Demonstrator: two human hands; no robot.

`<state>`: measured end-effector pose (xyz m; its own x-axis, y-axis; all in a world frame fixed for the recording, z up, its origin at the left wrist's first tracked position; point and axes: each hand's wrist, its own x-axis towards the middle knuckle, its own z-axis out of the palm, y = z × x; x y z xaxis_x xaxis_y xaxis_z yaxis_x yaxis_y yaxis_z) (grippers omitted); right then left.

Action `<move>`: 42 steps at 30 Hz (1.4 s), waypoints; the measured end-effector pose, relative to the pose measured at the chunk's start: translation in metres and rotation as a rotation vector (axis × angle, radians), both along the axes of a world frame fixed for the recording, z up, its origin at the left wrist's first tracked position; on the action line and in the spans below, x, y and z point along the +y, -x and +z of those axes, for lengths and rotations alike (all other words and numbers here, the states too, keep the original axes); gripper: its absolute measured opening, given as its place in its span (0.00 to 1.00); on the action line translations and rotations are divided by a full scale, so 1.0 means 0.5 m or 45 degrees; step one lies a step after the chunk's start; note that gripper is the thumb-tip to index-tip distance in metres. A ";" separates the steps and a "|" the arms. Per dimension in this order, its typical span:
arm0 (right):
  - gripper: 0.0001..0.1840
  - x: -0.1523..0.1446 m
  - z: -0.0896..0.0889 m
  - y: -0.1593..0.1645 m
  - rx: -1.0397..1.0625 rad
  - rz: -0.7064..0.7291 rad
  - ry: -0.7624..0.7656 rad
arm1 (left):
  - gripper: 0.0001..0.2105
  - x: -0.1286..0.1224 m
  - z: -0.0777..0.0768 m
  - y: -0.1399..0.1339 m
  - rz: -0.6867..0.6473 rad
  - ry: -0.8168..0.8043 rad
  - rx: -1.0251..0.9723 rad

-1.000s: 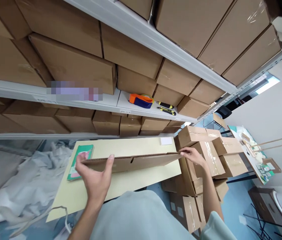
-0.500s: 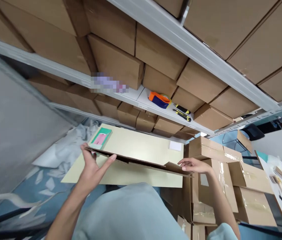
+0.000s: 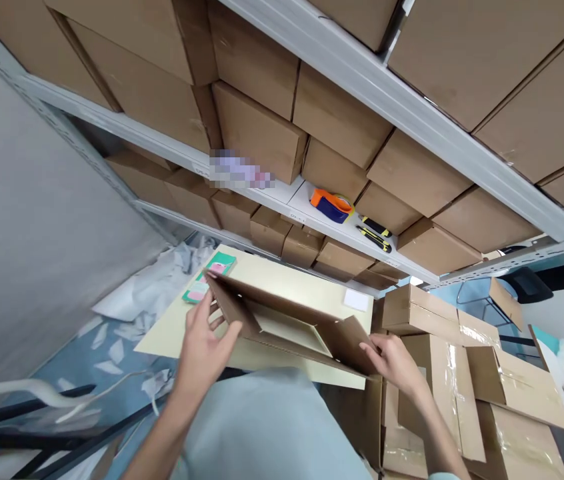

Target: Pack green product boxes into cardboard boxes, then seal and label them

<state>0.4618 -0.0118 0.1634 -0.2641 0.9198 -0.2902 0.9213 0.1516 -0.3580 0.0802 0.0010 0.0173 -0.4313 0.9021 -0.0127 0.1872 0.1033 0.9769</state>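
Observation:
Above a pale yellow table point(image 3: 162, 331), I hold a cardboard box point(image 3: 282, 303) partly unfolded, so the tabletop shows through its middle. My left hand point(image 3: 205, 337) grips its left end, thumb on the near side and fingers behind the far panel. At the right end, my right hand point(image 3: 391, 357) pinches an upright flap. On the table's far left, partly behind the box, lies a green and pink packet point(image 3: 219, 264). A small white pad point(image 3: 357, 299) rests near the far right corner.
Shelves with brown cartons point(image 3: 257, 127) rise ahead. An orange and blue tape dispenser point(image 3: 331, 205) and yellow-black cutters point(image 3: 374, 237) lie on one shelf. Taped cartons point(image 3: 442, 380) are stacked on the right. Crumpled white sheets point(image 3: 162, 277) cover the floor at left.
The flat-folded cardboard has opened into a box frame with a gap through its middle. My right hand has closed on its flap. The view has shifted a little.

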 end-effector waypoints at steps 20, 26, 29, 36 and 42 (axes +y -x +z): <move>0.27 -0.027 -0.068 0.149 0.032 -1.022 -0.368 | 0.30 0.098 0.039 0.164 -0.711 -0.073 0.268; 0.28 -0.040 -0.079 0.191 0.098 -0.966 -0.371 | 0.31 0.083 0.047 0.173 -0.893 -0.140 0.446; 0.27 -0.041 -0.085 0.197 0.088 -0.951 -0.332 | 0.33 0.079 0.053 0.167 -1.023 -0.124 0.550; 0.26 -0.033 -0.063 0.197 0.130 -0.832 -0.113 | 0.26 0.115 0.035 0.159 -1.147 -0.102 0.686; 0.31 -0.028 -0.055 0.139 0.404 -0.707 0.036 | 0.21 0.140 -0.001 0.171 -1.138 -0.118 0.586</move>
<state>0.3922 -0.0260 0.1357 0.1721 0.9374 -0.3026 0.7084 -0.3313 -0.6233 -0.0053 0.0712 0.0166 0.4581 0.8861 0.0710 0.5201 -0.3319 0.7870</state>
